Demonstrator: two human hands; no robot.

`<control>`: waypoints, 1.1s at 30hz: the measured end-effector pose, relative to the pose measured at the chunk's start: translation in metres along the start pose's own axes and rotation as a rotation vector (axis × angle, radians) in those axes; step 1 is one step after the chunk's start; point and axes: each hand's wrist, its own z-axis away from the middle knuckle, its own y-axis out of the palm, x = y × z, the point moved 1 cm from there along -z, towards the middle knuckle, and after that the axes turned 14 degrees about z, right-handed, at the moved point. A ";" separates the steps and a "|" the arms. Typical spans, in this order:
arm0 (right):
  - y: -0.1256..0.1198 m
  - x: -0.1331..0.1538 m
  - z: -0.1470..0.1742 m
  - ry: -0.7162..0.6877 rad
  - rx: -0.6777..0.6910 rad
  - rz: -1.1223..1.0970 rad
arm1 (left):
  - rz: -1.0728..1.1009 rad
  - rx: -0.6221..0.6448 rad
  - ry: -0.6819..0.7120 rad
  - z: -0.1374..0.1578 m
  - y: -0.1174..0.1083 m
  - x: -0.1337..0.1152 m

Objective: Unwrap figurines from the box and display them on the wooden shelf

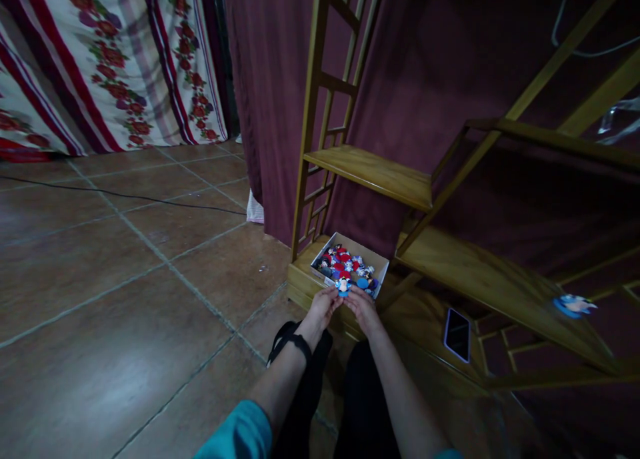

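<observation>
Between the fingertips of both hands is a small toy figurine with a blue base and a blue-and-white top. My left hand, below a dark wristband, pinches its left side. The right side is gripped by my right hand. Just beyond my fingers, an open cardboard box holds several small figures in red, white, black and blue. It rests on the low wooden shelf. Another blue-and-white figurine lies on a higher shelf board at the right.
A tall wooden shelf unit with slanted struts stands against a maroon curtain. On its lower board at the right lies a phone. A black cable crosses the tiled floor at the left. A floral curtain hangs behind.
</observation>
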 end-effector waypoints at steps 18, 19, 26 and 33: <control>0.002 -0.007 -0.001 -0.395 -0.136 0.682 | -0.021 -0.045 -0.010 -0.004 -0.002 0.003; 0.003 -0.005 0.001 -0.405 -0.161 0.719 | -0.028 -0.041 -0.011 -0.004 -0.002 0.003; 0.007 0.012 0.016 -0.430 -0.344 0.889 | -0.104 0.083 -0.085 0.006 0.012 0.000; 0.013 0.023 0.025 -0.443 -0.317 0.892 | -0.176 0.150 -0.039 0.010 0.018 0.000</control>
